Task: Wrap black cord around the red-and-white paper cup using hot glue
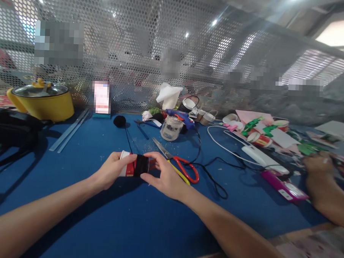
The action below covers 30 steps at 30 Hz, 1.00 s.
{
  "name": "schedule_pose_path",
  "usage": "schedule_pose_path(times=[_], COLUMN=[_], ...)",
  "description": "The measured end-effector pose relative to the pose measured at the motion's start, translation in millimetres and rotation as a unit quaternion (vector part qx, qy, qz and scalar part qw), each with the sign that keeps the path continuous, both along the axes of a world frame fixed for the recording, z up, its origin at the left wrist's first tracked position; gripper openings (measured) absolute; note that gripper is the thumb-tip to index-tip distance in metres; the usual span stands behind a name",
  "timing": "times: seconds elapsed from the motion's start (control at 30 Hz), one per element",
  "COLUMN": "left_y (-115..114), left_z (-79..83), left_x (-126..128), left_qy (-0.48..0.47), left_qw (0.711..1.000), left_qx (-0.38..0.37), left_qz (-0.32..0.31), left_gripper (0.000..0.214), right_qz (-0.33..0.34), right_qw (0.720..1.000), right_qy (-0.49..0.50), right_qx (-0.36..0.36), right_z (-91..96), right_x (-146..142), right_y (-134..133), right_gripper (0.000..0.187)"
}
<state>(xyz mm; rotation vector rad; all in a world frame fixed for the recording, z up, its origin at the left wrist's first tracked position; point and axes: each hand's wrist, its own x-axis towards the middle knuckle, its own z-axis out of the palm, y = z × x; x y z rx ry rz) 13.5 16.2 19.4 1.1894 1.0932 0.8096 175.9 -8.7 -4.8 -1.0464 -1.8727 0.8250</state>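
My left hand (110, 172) and my right hand (164, 176) together hold a small paper cup (132, 166) on its side, just above the blue table (128, 218). The cup is white and red, with black yarn wound round its middle. My left fingers wrap the cup's white end. My right thumb and fingers pinch the other end by the black winding. A black strand runs from the cup back to a black yarn ball (120, 121) farther up the table. Red-handled scissors (178, 161) lie just right of my right hand.
A yellow pot with a lid (42, 100) stands back left beside a black bag (9, 131). A glass jar (171, 128), blue glue gun (181, 116), black and white cables, paper cups and green and pink paper scraps fill the middle and right. Another person's hand (320, 169) works at the right edge.
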Motion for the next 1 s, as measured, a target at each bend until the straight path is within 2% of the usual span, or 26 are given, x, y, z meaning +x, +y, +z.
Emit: schedule_pose_path(times=[0.07,0.13,0.2,0.27,0.4,0.43,0.47,0.5,0.6,0.67,0.73,0.83,1.0], left_y=[1,3,4,5,5,5,5,5,5,6,6,7,6], left_z=[-0.5,-0.9,-1.3,-1.3,-0.5,-0.4,-0.5,-0.7,-2.2,-3.0,-3.1,-2.7,-4.0], left_x=[0,-1,-3,-4,-5,-5,-5,-5,-6,-6,-7,-8,-8], left_qy=[0.022,0.059,0.098,0.135,0.178,0.183,0.187,0.19,0.195,0.198,0.198,0.194,0.18], left_qw=[1.0,0.998,0.993,0.988,0.979,0.978,0.977,0.976,0.974,0.974,0.973,0.974,0.978], left_qx=[0.012,0.032,0.059,0.08,0.091,0.092,0.094,0.098,0.102,0.104,0.108,0.103,0.089], left_qz=[0.003,0.004,0.0,-0.009,-0.023,-0.026,-0.029,-0.033,-0.046,-0.049,-0.05,-0.056,-0.054], left_gripper=[0.027,0.029,0.031,0.032,0.032,0.032,0.033,0.034,0.035,0.034,0.033,0.033,0.031], right_qz=[-0.055,-0.111,-0.148,-0.189,-0.298,-0.326,-0.352,-0.356,-0.291,-0.245,-0.221,-0.226,-0.269], right_qw=[0.998,0.993,0.987,0.98,0.945,0.936,0.931,0.932,0.946,0.947,0.943,0.942,0.946], right_qy=[0.007,0.026,0.047,0.059,0.08,0.071,0.065,0.067,0.06,0.065,0.077,0.099,0.131], right_qx=[0.012,-0.007,-0.034,-0.019,0.106,0.11,0.071,0.004,-0.131,-0.197,-0.235,-0.229,-0.129], right_z=[1.0,5.6,15.4,30.0,61.3,66.9,71.0,73.5,73.5,70.1,66.4,62.3,63.9], right_x=[1,5,13,27,68,78,87,94,106,107,105,102,91], right_y=[1,2,4,10,42,54,66,77,104,113,117,118,106], right_gripper=[0.033,0.02,0.019,0.021,0.024,0.022,0.023,0.022,0.027,0.03,0.024,0.014,0.015])
